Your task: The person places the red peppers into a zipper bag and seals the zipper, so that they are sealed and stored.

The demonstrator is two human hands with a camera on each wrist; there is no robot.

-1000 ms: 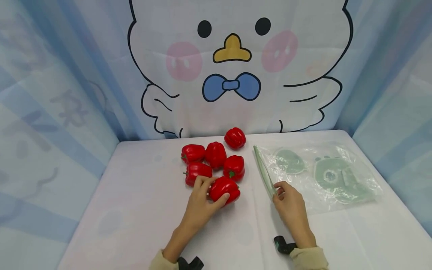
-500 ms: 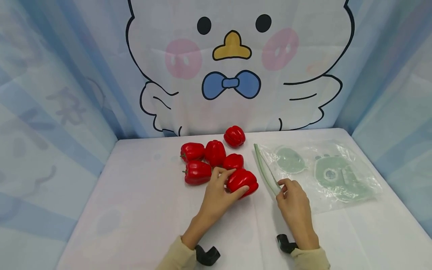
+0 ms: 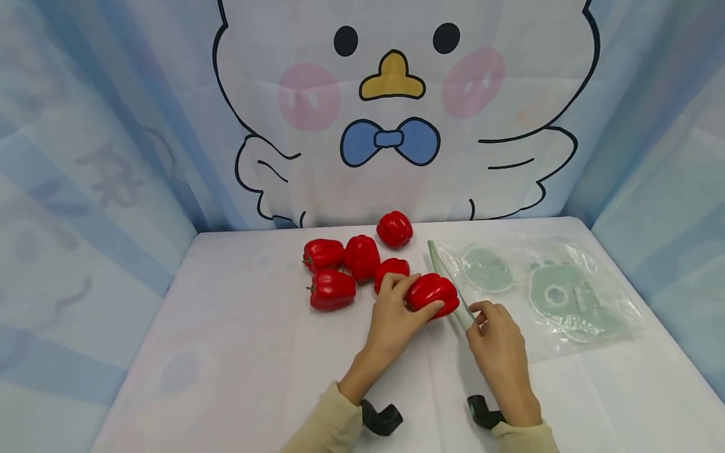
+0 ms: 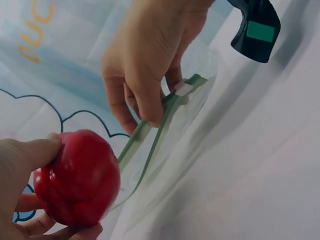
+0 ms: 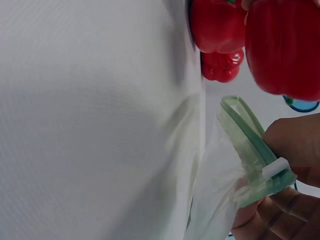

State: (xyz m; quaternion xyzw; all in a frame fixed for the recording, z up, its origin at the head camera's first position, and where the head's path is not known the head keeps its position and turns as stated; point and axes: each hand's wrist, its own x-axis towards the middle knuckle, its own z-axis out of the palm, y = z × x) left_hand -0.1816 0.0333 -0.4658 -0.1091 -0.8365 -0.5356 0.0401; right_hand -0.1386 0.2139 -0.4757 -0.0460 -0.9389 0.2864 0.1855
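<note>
A red bell pepper (image 3: 436, 293) is held by my left hand (image 3: 391, 324), thumb on the near side and fingers round the far side. It is just left of the mouth of a clear zip bag (image 3: 488, 269) with pale green prints, lying on the table. My right hand (image 3: 498, 346) pinches the near end of the bag's green-edged mouth. In the left wrist view the two green strips (image 4: 131, 149) stand apart along part of their length, and a white slider (image 4: 183, 89) sits near the pinching fingers. The right wrist view shows the slider (image 5: 276, 168) too.
Several more red bell peppers (image 3: 332, 290) lie grouped left of the bag, one of them (image 3: 394, 228) near the back edge. A white cloth covers the table (image 3: 238, 352). Printed curtains (image 3: 391, 189) enclose its back and sides.
My left hand has carried the bell pepper right, away from the others and up to the bag's mouth. The right hand keeps its pinch and has shifted slightly right, with the mouth's gap wider.
</note>
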